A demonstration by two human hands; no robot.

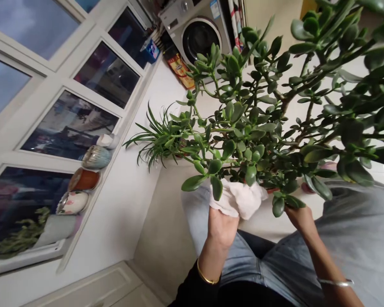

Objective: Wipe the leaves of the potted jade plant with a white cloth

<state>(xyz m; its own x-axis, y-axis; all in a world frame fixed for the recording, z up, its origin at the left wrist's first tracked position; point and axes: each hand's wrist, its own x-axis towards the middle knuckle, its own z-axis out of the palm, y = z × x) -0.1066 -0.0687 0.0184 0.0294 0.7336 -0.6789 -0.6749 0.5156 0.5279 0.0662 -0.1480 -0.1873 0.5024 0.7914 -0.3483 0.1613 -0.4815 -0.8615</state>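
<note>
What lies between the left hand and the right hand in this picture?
In the head view, a crumpled white cloth held by the left hand and low leaves of a jade plant fill the stretch toward the right hand.

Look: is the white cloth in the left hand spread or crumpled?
Crumpled: the white cloth bunches in loose folds in the left hand.

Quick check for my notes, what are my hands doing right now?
Left hand: closed, holding a white cloth beneath the jade plant.
Right hand: among the jade plant's leaves; grip hidden, cannot be told.
</note>
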